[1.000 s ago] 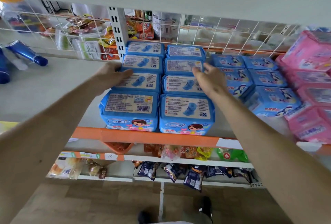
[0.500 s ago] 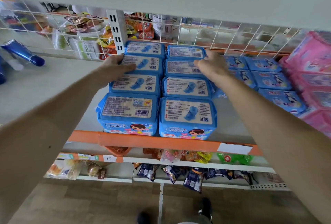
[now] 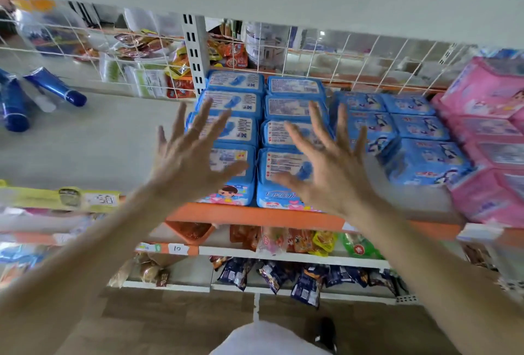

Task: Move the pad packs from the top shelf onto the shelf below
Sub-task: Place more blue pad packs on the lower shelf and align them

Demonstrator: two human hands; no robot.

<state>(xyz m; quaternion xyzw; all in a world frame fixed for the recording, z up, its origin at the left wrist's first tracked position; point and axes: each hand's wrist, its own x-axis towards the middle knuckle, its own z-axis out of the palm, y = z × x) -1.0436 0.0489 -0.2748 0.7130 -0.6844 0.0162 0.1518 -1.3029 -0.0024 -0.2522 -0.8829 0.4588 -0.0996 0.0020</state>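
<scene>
Blue tubes: lying at the shelf's far left.
Left hand: fingers spread wide, holding nothing, raised before the left column.
Blue pad packs: two columns of four on the orange-edged shelf.
Right hand: splayed, empty, before the right column.
Pink packs: far right.

Both spread hands are motion-blurred at centre frame; the left hand and right hand hide much of the front blue pad packs; pink packs are cut off at the right edge; label print is unreadable.
</scene>
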